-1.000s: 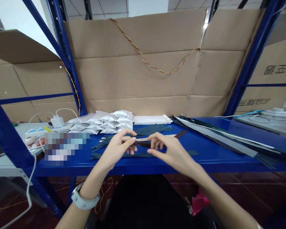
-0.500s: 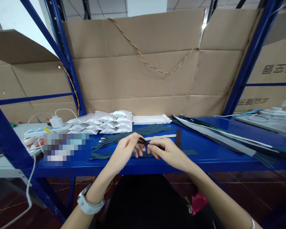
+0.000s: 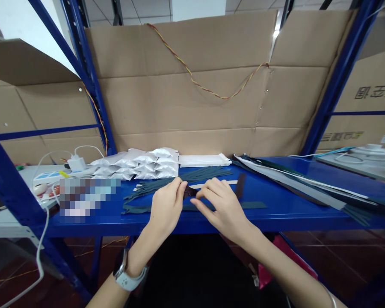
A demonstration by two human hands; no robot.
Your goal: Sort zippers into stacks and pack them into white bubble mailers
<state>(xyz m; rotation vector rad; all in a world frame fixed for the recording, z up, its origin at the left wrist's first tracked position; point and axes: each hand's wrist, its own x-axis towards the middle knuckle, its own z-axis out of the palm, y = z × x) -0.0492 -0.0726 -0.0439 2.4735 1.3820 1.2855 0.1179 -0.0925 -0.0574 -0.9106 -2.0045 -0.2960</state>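
Note:
Above the front of the blue tabletop (image 3: 288, 201), my left hand (image 3: 167, 204) is closed around a short, dark brown strip (image 3: 190, 191). My right hand (image 3: 223, 205) meets its free end, with thumb and forefinger pinched close together and the other fingers curled. How the strip is folded between the fingers is partly hidden. Underneath lies a dark green strip (image 3: 255, 205), running left to right. Another dark brown strip (image 3: 241, 185) lies just beyond my right hand, touching the end of a thin white strip (image 3: 229, 182). Several dark green strips (image 3: 208, 173) are bunched farther back.
Silvery packets (image 3: 157, 164) are stacked at the back left, beside a flat white packet (image 3: 205, 160). Long dark and white strips (image 3: 295, 184) fan out on the right. Blue posts (image 3: 343, 72) and a cardboard wall (image 3: 186, 102) frame the table. A white charger (image 3: 76, 163) stands left.
My right hand has turned over, its back now upward, and its fingers have shifted along the brown strip. My left hand has rotated inward, and less of the strip shows.

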